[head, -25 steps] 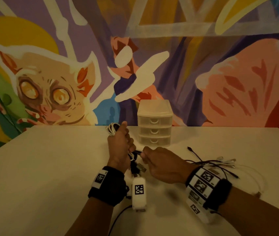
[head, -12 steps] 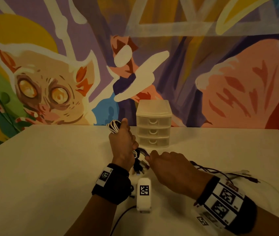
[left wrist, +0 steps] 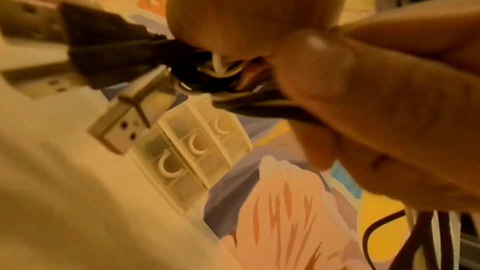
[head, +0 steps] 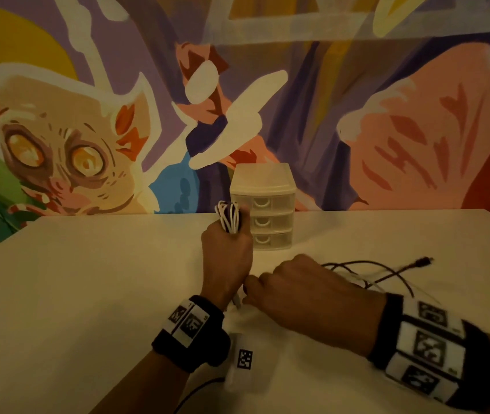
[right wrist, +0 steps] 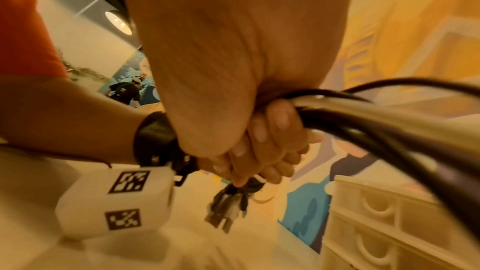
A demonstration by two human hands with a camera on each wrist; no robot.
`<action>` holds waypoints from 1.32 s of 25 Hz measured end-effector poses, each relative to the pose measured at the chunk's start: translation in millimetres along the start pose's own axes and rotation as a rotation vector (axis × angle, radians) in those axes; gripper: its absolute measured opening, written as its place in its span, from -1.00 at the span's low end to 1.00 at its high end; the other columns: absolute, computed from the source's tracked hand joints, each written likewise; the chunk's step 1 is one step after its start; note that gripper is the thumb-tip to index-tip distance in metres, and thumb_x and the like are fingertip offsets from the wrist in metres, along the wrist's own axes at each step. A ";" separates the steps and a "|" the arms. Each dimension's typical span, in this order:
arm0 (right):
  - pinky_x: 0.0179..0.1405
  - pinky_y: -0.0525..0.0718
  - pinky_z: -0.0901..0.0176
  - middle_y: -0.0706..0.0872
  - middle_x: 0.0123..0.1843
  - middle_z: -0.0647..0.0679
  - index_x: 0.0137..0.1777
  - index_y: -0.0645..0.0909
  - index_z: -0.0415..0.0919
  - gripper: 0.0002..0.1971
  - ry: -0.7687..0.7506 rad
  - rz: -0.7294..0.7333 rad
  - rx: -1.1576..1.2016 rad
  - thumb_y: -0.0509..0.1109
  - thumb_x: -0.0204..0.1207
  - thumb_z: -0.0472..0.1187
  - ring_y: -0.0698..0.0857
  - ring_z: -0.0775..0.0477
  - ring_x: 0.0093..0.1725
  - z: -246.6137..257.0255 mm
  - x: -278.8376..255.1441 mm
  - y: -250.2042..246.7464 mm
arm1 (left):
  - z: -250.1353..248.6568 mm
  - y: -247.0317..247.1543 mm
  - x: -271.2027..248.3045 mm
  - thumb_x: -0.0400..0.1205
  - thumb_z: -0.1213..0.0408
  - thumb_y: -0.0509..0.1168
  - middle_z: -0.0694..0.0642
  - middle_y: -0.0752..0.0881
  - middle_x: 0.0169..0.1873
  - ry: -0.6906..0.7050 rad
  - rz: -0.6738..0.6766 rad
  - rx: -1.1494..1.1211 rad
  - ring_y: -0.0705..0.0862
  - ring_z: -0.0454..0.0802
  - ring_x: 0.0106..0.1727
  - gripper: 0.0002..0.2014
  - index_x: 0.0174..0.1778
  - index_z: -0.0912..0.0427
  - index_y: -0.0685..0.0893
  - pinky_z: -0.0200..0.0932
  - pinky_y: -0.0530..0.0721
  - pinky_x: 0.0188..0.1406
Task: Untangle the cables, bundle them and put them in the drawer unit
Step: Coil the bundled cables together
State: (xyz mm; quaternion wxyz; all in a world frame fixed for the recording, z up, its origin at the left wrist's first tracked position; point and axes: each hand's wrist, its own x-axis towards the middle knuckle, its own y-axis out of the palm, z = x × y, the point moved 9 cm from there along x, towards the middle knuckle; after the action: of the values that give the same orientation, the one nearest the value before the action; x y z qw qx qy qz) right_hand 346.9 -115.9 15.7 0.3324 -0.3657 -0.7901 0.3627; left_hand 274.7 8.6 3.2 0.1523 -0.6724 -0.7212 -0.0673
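My left hand stands upright on the white table and grips a coiled bundle of black and white cables, whose loops stick out above the fist. USB plugs hang from the bundle under the left hand; they show as plugs in the right wrist view too. My right hand is a fist against the left wrist. It grips the loose black and white strands, which trail right as cable tails. The three-drawer unit stands just behind, its drawers closed.
A painted mural wall rises right behind the table's far edge. The left wrist's white camera box hangs under the left forearm. A single black plug lies on the table to the right of my hands.
The right hand has pulled the loose strands in close under the left hand, and the tails on the table lie shorter. The hanging plugs, seen earlier between the hands, are now hidden in the head view.
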 end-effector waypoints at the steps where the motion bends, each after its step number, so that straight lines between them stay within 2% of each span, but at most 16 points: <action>1: -0.53 0.15 0.14 0.64 -0.52 0.03 -0.14 0.71 -0.10 -0.82 0.000 -0.006 0.024 0.64 0.50 -0.06 0.57 -0.06 -0.68 -7.0 -1.3 -1.7 | -3.7 -3.4 -0.1 0.81 -0.08 0.35 -0.04 0.48 -0.62 0.018 0.003 0.021 0.42 -0.18 -0.58 -0.49 -0.43 0.04 0.47 -0.26 0.43 -0.52; 3: -0.55 0.14 0.14 0.61 -0.51 -0.01 -0.17 0.68 -0.14 -0.71 0.059 -0.007 0.052 0.69 0.45 0.01 0.53 -0.10 -0.71 -15.8 -5.7 -8.6 | -4.1 -13.7 5.8 0.81 -0.10 0.34 -0.03 0.49 -0.59 0.002 -0.028 0.033 0.42 -0.13 -0.56 -0.50 -0.41 0.04 0.49 -0.21 0.44 -0.49; 6: -0.50 0.00 0.13 0.55 -0.58 0.03 -0.24 0.67 -0.08 -0.69 0.111 0.046 0.069 0.70 0.43 0.07 0.44 -0.05 -0.74 -9.7 -12.9 -12.3 | -5.8 -13.8 9.2 0.83 -0.08 0.31 0.02 0.51 -0.57 0.030 -0.032 0.082 0.43 -0.09 -0.54 -0.49 -0.42 0.06 0.49 -0.12 0.43 -0.44; 9: -0.53 -0.19 0.20 0.67 -0.47 0.06 0.07 0.60 -0.04 -0.68 0.016 0.046 0.207 0.61 0.51 0.08 0.28 0.00 -0.64 -3.5 -10.4 -19.2 | -9.2 -0.9 -1.9 0.82 -0.12 0.31 0.01 0.52 -0.62 0.083 0.071 0.170 0.44 -0.12 -0.58 -0.44 -0.46 0.09 0.49 -0.09 0.45 -0.44; 11: -0.52 -0.02 0.36 0.77 -0.21 0.13 0.25 0.55 0.06 -0.78 0.050 0.028 0.319 0.25 0.74 0.11 0.31 0.11 -0.47 -17.4 -2.4 -24.0 | -2.1 8.1 -8.1 0.75 -0.32 0.28 0.01 0.57 -0.63 0.015 0.230 0.151 0.53 -0.11 -0.56 -0.39 -0.43 0.10 0.53 -0.04 0.59 -0.41; 12: -0.49 0.04 0.41 0.75 -0.16 0.18 0.28 0.55 0.10 -0.73 0.099 0.025 0.371 0.09 0.79 0.12 0.32 0.15 -0.43 -28.1 -0.2 -22.2 | 0.9 13.4 -14.2 0.70 -0.45 0.23 0.00 0.62 -0.58 -0.042 0.330 0.092 0.60 -0.08 -0.50 -0.35 -0.38 0.10 0.57 0.00 0.65 -0.32; 14: -0.48 0.19 0.37 0.59 -0.22 0.24 0.23 0.54 0.14 -0.82 0.159 -0.006 0.474 0.10 0.85 0.07 0.38 0.16 -0.44 -41.6 0.8 -15.8 | 4.7 26.0 -29.6 0.59 -0.66 0.07 -0.01 0.69 -0.41 -0.165 0.543 -0.112 0.66 -0.06 -0.37 -0.25 -0.25 0.03 0.63 0.02 0.69 -0.20; 15: -0.43 0.28 0.32 0.56 -0.20 0.26 0.22 0.52 0.13 -0.87 0.162 0.020 0.512 0.15 0.86 0.04 0.45 0.14 -0.39 -45.7 0.6 -8.4 | 3.6 31.3 -37.4 0.54 -0.73 -0.01 -0.08 0.69 -0.39 -0.212 0.630 -0.228 0.64 -0.11 -0.36 -0.22 -0.21 -0.02 0.62 -0.05 0.66 -0.23; 17: -0.29 0.50 0.16 0.67 -0.07 0.23 0.26 0.52 0.08 -0.88 0.160 0.079 0.549 0.18 0.87 -0.01 0.60 0.05 -0.25 -49.2 -1.1 0.9 | -2.9 43.3 -51.6 0.44 -0.81 -0.06 -0.10 0.60 -0.41 -0.244 0.744 -0.345 0.52 -0.13 -0.38 -0.17 -0.24 -0.03 0.56 -0.13 0.48 -0.33; 19: -0.15 0.67 0.07 0.78 0.05 0.17 0.37 0.54 0.07 -0.83 0.149 0.105 0.563 0.20 0.87 -0.04 0.71 0.01 -0.12 -53.9 -2.8 1.7 | -7.4 53.5 -61.0 0.34 -0.80 0.04 0.01 0.52 -0.37 -0.266 0.798 -0.348 0.46 -0.05 -0.33 -0.18 -0.24 -0.01 0.54 -0.13 0.41 -0.29; 22: -0.23 0.56 0.29 0.68 -0.16 0.22 0.30 0.47 0.22 -0.87 0.139 0.105 0.626 0.20 0.86 -0.06 0.64 0.14 -0.22 -60.4 -6.5 -5.3 | -6.8 54.2 -66.7 0.47 -0.42 0.45 -0.04 0.64 -0.39 -0.246 0.871 -0.263 0.56 -0.08 -0.26 -0.42 -0.12 0.09 0.63 -0.34 0.54 -0.24; 24: -0.30 0.43 0.40 0.54 -0.27 0.30 0.23 0.57 0.14 -0.88 0.155 0.131 0.636 0.19 0.86 0.02 0.58 0.25 -0.29 -66.4 -8.9 -4.9 | -9.4 51.3 -69.4 0.50 -0.04 0.58 0.03 0.73 -0.27 -0.124 0.977 -0.194 0.70 -0.10 -0.21 -0.67 -0.02 0.11 0.73 -0.27 0.69 -0.11; 26: -0.23 0.52 0.44 0.64 -0.27 0.29 0.16 0.70 0.08 -0.72 0.151 0.119 0.718 0.19 0.83 0.14 0.68 0.26 -0.23 -70.4 -9.8 -8.0 | -11.0 51.6 -77.2 0.49 0.33 0.63 0.03 0.74 -0.08 -0.084 1.077 -0.168 0.74 -0.04 0.05 -0.73 0.06 0.02 0.79 -0.17 0.74 0.14; 28: -0.18 0.57 0.47 0.75 -0.25 0.22 0.01 0.75 0.04 -0.68 0.125 0.117 0.815 0.26 0.81 0.15 0.74 0.24 -0.18 -72.9 -9.7 -10.5 | -9.6 57.5 -81.9 0.48 0.59 0.60 -0.04 0.68 -0.11 -0.104 1.133 -0.174 0.68 -0.02 0.10 -0.62 0.07 0.09 0.74 -0.15 0.69 0.15; 30: -0.22 0.58 0.43 0.78 -0.25 0.12 -0.10 0.75 -0.02 -0.65 0.166 0.136 0.881 0.34 0.76 0.18 0.74 0.18 -0.22 -81.3 -10.3 -9.3 | -8.5 63.4 -84.3 0.49 0.69 0.50 -0.05 0.64 -0.16 -0.124 1.165 -0.190 0.62 -0.05 -0.04 -0.57 0.15 0.18 0.64 -0.15 0.64 0.02; 33: -0.21 0.68 0.27 0.81 -0.16 0.10 -0.05 0.74 0.03 -0.65 0.269 0.117 0.927 0.45 0.60 0.31 0.77 0.17 -0.17 -96.7 -16.3 -11.0 | -4.5 66.3 -84.7 0.49 0.82 0.32 0.01 0.56 -0.23 -0.186 1.159 -0.226 0.52 -0.09 -0.21 -0.52 0.16 0.20 0.63 -0.24 0.60 -0.18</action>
State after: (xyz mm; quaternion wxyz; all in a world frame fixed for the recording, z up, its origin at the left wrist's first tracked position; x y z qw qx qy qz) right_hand 427.9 -102.5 70.3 0.5387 -0.2664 -0.4735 0.6439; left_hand 345.2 -67.4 -26.0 0.0278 -0.9714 -0.2355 0.0097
